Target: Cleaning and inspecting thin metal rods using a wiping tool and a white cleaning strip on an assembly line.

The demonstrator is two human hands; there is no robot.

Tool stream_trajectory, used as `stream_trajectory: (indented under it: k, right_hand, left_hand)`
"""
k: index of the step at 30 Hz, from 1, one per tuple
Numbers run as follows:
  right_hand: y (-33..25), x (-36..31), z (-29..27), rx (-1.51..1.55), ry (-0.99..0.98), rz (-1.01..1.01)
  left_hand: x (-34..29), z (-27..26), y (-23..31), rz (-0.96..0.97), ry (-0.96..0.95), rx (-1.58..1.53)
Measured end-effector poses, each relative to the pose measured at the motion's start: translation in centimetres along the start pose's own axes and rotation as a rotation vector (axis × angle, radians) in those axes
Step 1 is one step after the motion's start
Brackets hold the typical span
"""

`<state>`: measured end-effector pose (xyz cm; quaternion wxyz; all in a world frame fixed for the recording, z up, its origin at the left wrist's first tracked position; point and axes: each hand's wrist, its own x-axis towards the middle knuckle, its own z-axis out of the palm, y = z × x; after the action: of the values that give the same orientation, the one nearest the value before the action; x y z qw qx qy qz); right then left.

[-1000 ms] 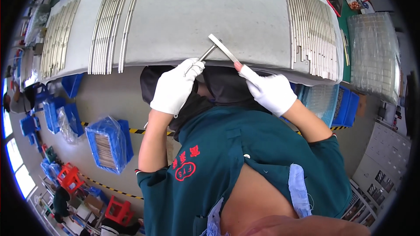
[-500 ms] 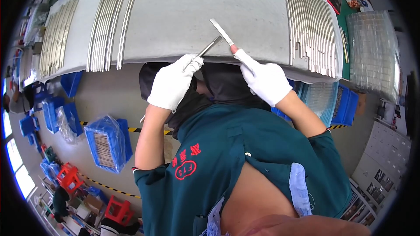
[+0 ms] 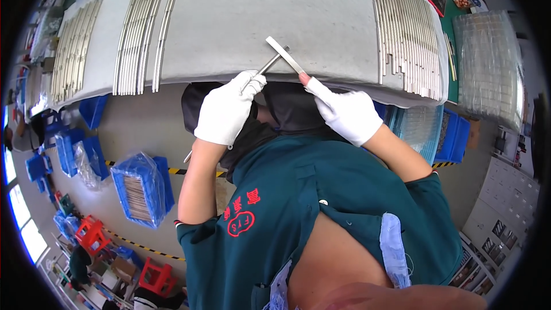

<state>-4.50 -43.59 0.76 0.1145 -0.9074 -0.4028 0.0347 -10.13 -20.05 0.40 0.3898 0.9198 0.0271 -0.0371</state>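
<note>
My left hand [image 3: 225, 108], in a white glove, is closed around a slim metal rod [image 3: 271, 63]. The rod's far end slants up over the table's near edge, and a thin tip shows beyond my left wrist. My right hand [image 3: 351, 116], gloved in white with a bare fingertip showing, grips a flat, pale strip-shaped tool [image 3: 281, 50]. In this view the strip crosses over the rod near its far end; whether they touch I cannot tell.
A grey-white cloth covers the table [image 3: 258, 11]. Rows of metal rods lie at the left [image 3: 138, 34] and right [image 3: 404, 37]. Plastic-wrapped stacked trays [image 3: 488, 69] stand far right. A blue crate [image 3: 138, 189] of rods sits on the floor at left.
My right hand has drawn the strip toward me and slightly left, so it now crosses the rod. My left hand and the rod have hardly moved.
</note>
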Motion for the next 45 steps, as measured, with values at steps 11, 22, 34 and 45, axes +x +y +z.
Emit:
stream_trajectory:
  k: [11, 22, 34, 45]
  right_hand:
    - [1.3, -0.7, 0.2, -0.069, 0.089, -0.205]
    - [-0.6, 1.6, 0.1, -0.047, 0.036, -0.041]
    - [-0.6, 1.3, -0.1, -0.115, 0.13, -0.07]
    - [-0.4, 0.5, 0.7, -0.137, 0.117, -0.083]
  left_hand:
    - [0.1, -0.1, -0.8, 0.012, -0.026, -0.181]
    - [1.1, -2.3, 1.9, -0.554, -0.225, -0.736]
    - [0.9, -2.4, 1.5, -0.581, -0.238, -0.849]
    - [1.3, -2.1, 0.5, -0.571, -0.282, -0.931]
